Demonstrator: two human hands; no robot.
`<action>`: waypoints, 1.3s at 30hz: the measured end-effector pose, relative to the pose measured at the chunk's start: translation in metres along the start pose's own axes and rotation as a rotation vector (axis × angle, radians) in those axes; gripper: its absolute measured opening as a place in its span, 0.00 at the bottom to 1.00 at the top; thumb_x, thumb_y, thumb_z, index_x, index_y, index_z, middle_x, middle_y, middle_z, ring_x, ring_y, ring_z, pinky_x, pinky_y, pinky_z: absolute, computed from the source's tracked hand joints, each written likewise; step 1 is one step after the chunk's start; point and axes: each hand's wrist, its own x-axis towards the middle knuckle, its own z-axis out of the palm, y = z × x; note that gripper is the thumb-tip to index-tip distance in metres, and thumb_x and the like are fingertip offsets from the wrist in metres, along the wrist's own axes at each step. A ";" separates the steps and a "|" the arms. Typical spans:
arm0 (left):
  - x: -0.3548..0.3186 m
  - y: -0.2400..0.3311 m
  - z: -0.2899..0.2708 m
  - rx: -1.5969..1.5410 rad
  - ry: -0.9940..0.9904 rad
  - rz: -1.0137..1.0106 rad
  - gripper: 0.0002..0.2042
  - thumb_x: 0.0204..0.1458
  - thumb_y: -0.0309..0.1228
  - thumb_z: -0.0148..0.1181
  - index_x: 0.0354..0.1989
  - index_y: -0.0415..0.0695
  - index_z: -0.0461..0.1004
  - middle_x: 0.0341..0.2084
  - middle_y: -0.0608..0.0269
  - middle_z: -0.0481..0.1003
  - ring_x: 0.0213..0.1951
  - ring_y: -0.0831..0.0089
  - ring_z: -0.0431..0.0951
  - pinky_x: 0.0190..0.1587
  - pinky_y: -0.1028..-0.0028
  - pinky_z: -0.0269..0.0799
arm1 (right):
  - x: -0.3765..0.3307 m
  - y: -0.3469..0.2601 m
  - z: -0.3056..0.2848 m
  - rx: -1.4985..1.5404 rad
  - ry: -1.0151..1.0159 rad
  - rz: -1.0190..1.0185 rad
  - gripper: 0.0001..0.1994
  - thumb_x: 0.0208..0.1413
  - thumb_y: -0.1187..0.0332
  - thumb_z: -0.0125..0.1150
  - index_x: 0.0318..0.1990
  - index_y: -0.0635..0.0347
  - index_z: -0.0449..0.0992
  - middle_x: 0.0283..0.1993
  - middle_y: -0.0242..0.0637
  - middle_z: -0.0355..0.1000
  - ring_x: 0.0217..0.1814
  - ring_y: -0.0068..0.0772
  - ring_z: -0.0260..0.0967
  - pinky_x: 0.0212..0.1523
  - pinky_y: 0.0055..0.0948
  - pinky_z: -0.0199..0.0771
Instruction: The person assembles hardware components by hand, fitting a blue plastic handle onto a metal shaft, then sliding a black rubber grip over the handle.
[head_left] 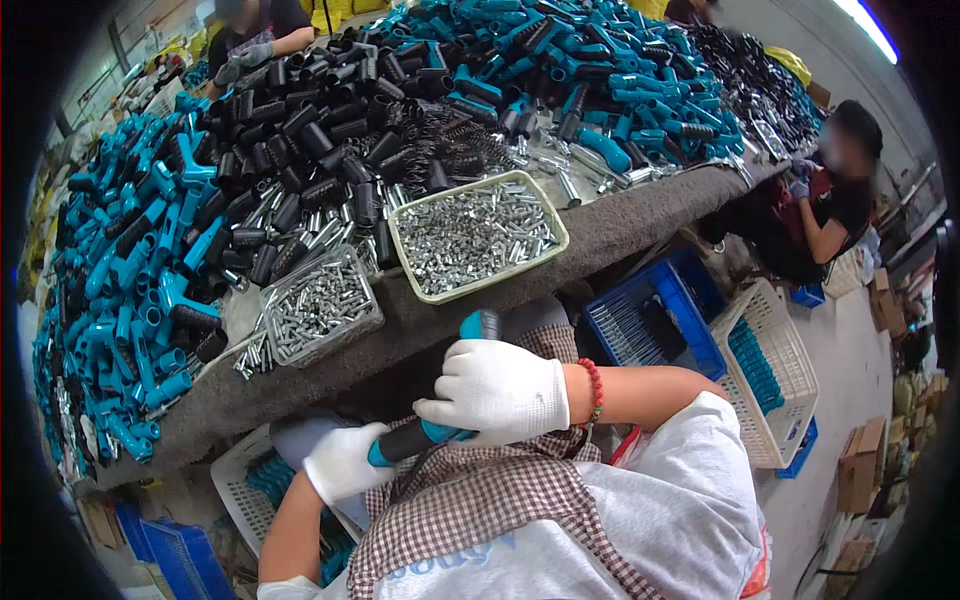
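Observation:
Both my hands wear white knitted gloves and meet over my lap, in front of the checked apron. Between them lies a teal-and-black plastic tool housing [406, 441]. My left hand [345, 463] is closed round its lower left end, beside a teal rim. Higher up, my right hand [500, 390] wraps over the housing's middle from the right, and its palm side is hidden. A rounded teal-and-black end [481, 325] stands out above the right knuckles; the glove hides how it joins the rest.
On the table [610, 225] ahead, a cream tray [562, 240] and a clear tray [375, 322] hold small metal cylinders. Teal housings [185, 290] and black sleeves [310, 130] are heaped behind. Crates flank me: white [240, 480], blue [690, 300], cream [790, 400]. Other people work across and at right.

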 end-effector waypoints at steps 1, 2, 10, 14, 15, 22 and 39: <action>0.002 0.008 -0.006 0.258 0.127 0.003 0.12 0.37 0.32 0.66 0.31 0.46 0.76 0.24 0.53 0.77 0.27 0.62 0.79 0.29 0.67 0.73 | -0.003 -0.001 0.001 -0.004 0.006 0.008 0.28 0.36 0.56 0.72 0.47 0.58 0.75 0.30 0.34 0.73 0.36 0.37 0.74 0.47 0.38 0.70; 0.002 0.011 -0.012 0.434 0.235 -0.013 0.11 0.36 0.31 0.65 0.31 0.46 0.75 0.24 0.54 0.77 0.28 0.61 0.79 0.32 0.66 0.74 | -0.006 -0.001 0.002 0.098 0.067 0.146 0.24 0.37 0.57 0.71 0.43 0.59 0.76 0.30 0.37 0.74 0.35 0.39 0.74 0.43 0.38 0.71; 0.033 0.044 -0.041 -0.004 1.530 0.349 0.34 0.48 0.36 0.68 0.59 0.34 0.58 0.54 0.50 0.64 0.58 0.53 0.65 0.63 0.56 0.57 | -0.016 0.007 0.008 0.710 0.480 0.357 0.28 0.43 0.59 0.69 0.53 0.61 0.74 0.36 0.44 0.75 0.38 0.43 0.74 0.41 0.35 0.72; 0.054 0.063 -0.019 -1.313 0.872 0.738 0.25 0.58 0.46 0.57 0.54 0.39 0.62 0.33 0.59 0.70 0.35 0.69 0.73 0.41 0.66 0.72 | 0.009 -0.009 0.038 0.995 0.508 0.300 0.28 0.48 0.56 0.65 0.55 0.62 0.71 0.42 0.47 0.74 0.45 0.44 0.73 0.47 0.37 0.71; 0.060 0.067 -0.021 -1.499 0.612 0.853 0.23 0.58 0.45 0.57 0.52 0.41 0.63 0.25 0.64 0.70 0.24 0.75 0.73 0.30 0.72 0.75 | 0.010 -0.009 0.042 1.023 0.481 0.302 0.29 0.48 0.55 0.65 0.55 0.62 0.71 0.43 0.46 0.74 0.46 0.44 0.72 0.48 0.37 0.70; 0.013 0.019 0.011 -1.293 0.453 0.120 0.19 0.44 0.22 0.67 0.46 0.35 0.69 0.22 0.61 0.73 0.18 0.75 0.72 0.22 0.73 0.70 | -0.050 0.109 -0.030 -0.084 1.069 0.631 0.05 0.47 0.72 0.64 0.33 0.57 0.80 0.31 0.39 0.76 0.33 0.40 0.73 0.36 0.34 0.73; 0.024 0.008 0.049 -0.518 0.275 -0.301 0.31 0.48 0.50 0.64 0.57 0.45 0.68 0.40 0.50 0.78 0.45 0.53 0.79 0.47 0.65 0.73 | -0.083 0.260 -0.042 -0.145 0.645 1.005 0.18 0.55 0.55 0.59 0.42 0.63 0.72 0.39 0.55 0.75 0.44 0.59 0.71 0.43 0.45 0.71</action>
